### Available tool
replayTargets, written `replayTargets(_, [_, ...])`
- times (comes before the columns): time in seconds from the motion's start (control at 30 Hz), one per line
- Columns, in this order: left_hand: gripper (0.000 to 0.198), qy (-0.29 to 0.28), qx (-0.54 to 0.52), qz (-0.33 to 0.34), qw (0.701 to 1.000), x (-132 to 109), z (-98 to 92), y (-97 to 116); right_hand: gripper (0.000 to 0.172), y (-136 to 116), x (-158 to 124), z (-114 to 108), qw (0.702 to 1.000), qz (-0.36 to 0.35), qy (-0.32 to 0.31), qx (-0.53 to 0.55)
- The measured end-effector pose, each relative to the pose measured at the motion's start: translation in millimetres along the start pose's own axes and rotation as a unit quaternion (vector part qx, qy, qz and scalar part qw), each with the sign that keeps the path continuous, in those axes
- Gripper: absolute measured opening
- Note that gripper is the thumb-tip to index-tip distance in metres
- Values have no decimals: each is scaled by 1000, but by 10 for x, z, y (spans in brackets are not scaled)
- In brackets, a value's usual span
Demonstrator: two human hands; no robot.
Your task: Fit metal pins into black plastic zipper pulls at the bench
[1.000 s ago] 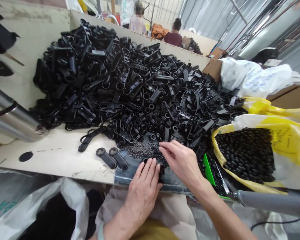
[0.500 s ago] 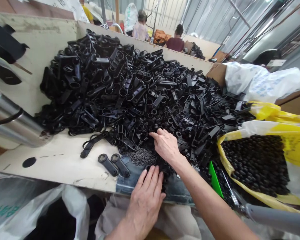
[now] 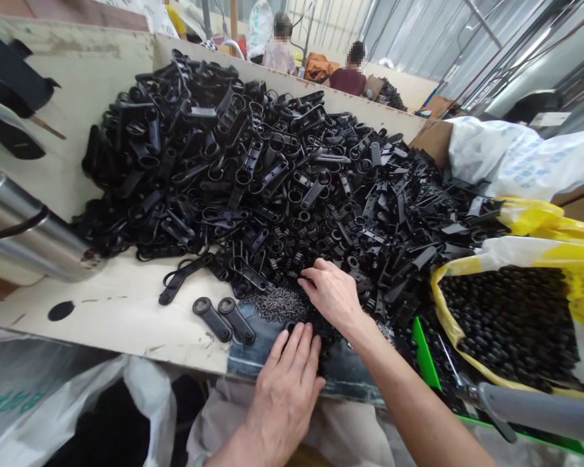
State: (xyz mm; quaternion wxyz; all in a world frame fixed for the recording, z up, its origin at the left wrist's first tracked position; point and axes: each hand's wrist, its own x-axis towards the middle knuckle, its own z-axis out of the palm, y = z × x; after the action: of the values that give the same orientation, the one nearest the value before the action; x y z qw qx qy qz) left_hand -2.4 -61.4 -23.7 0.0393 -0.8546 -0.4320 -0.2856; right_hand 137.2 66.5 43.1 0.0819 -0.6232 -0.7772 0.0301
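Head view: right hand at the near edge of the black pile, screws just to its left.
The right hand's fingers are curled, thumb near forefinger; whether they pinch anything, I cannot tell. It is nearer the pile than the left hand, which lies flat, palm down, over the mat; what is under it is hidden. Left of that hand, two handles lie side by side, long axes slanting nearer the person towards the right.
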Motion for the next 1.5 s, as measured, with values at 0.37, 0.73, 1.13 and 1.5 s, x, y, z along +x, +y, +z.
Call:
replayTargets(0.37, [40,-1,-29,-10,1000,39,-58,-14,11,268,-904,-241,921,37,3,389])
replayTargets(0.73, [42,-33,-58,-7,998,40,-77,-30,20,89,-1488,-140,972,-104,41,208])
replayTargets(1.13, [40,-43,-40,9,998,33,-36,-58,20,-37,-1438,-206,992,-113,-21,51])
replayTargets(1.5, [44,-74,-47,3,996,27,-54,-51,37,-193,-1562,-53,995,-23,84,55])
